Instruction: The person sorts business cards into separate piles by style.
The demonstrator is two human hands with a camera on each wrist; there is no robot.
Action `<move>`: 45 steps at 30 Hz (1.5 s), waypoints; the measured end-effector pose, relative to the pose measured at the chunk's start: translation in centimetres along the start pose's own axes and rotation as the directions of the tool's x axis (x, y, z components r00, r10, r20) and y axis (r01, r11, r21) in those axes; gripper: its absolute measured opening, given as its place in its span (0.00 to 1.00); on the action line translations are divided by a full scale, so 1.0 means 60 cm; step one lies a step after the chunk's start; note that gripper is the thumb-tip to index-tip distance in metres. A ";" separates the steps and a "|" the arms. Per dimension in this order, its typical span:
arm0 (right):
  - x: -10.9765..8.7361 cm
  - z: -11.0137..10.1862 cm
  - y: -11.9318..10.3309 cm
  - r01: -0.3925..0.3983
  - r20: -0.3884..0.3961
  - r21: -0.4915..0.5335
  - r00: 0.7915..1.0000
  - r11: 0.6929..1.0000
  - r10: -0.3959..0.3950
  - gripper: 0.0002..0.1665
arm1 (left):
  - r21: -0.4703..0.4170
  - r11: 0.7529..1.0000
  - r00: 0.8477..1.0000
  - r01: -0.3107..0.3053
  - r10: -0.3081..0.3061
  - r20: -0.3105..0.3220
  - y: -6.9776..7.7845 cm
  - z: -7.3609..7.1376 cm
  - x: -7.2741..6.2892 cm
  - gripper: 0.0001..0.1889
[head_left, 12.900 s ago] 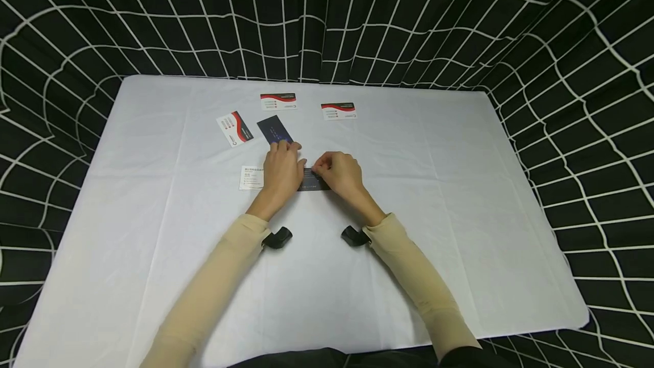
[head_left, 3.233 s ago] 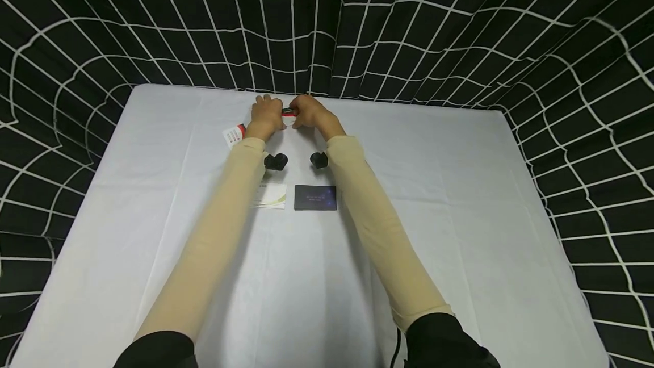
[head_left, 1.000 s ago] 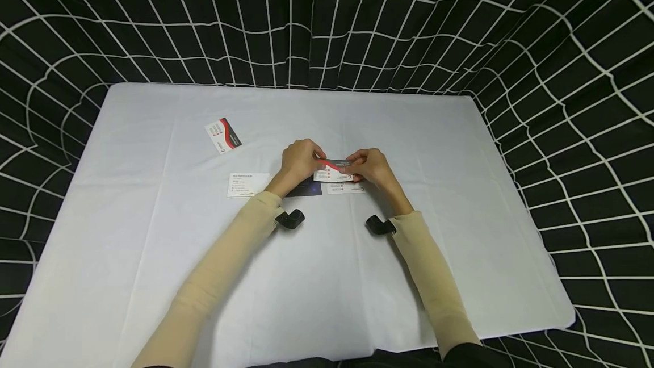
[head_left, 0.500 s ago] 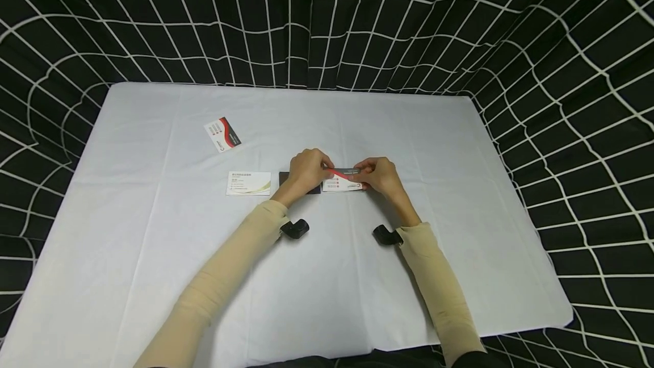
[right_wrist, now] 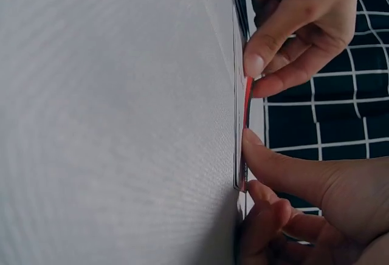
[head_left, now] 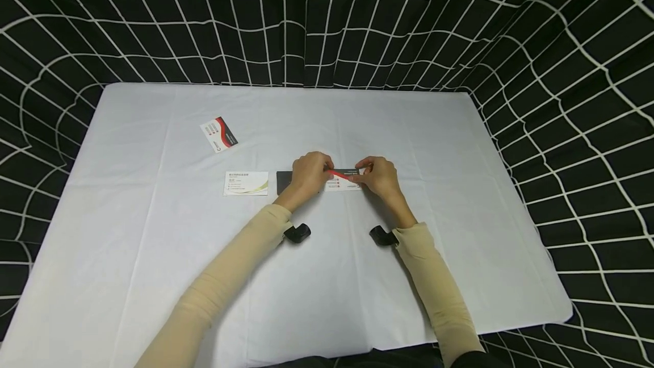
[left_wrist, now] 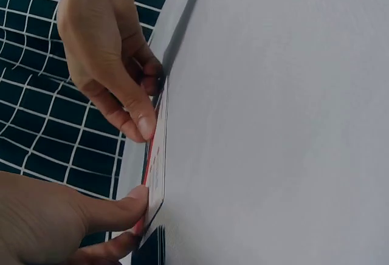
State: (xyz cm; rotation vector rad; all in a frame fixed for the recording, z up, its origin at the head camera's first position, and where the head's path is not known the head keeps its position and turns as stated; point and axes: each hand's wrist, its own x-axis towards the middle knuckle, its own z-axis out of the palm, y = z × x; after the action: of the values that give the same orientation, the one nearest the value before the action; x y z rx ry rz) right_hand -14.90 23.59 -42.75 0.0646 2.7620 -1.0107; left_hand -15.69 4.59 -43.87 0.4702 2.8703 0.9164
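Side by side over the table, my left hand point(head_left: 309, 170) and right hand point(head_left: 382, 178) pinch opposite ends of a white business card point(head_left: 341, 183) with a red and dark-grey band. It lies at the right end of a row, over a matching card, and the wrist views show it edge-on point(left_wrist: 157, 168). Fingers cover both its ends. Partly hidden under my left hand is a dark business card point(head_left: 283, 182); its layered edges point(left_wrist: 157, 247) show in the left wrist view. Left of it lies a white business card point(head_left: 246, 183) with a gold-green curve.
Another red-and-grey business card point(head_left: 219, 134) lies tilted farther back on the left. A white cloth covers the table point(head_left: 168, 254). Behind it and at both sides hangs a black curtain with a white grid point(head_left: 240, 21).
Two red-banded cards have come from the back to the row's right end, and the dark cards are together. Over the last second, the held card has been lowered onto its match.
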 end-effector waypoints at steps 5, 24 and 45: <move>0.000 -0.002 0.005 -0.005 0.026 0.026 1.000 1.000 0.004 0.18 | 0.069 0.997 1.000 -0.016 0.017 -0.018 0.009 0.005 -0.004 0.05; -0.008 0.004 -0.026 0.032 0.064 0.036 0.997 0.999 -0.034 0.13 | -0.006 1.000 0.993 -0.027 0.026 -0.116 -0.008 -0.002 -0.016 0.06; 0.003 0.156 -0.197 0.257 0.019 -0.006 0.966 0.966 -0.257 0.11 | -0.134 0.982 0.947 0.133 -0.166 -0.274 -0.220 -0.181 -0.049 0.13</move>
State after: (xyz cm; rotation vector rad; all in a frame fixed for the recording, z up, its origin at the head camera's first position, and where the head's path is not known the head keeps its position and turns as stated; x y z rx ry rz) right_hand -14.77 8.54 -42.25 -0.3116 2.8087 -1.0518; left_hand -18.29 -12.52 -42.69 0.1130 3.0266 1.1998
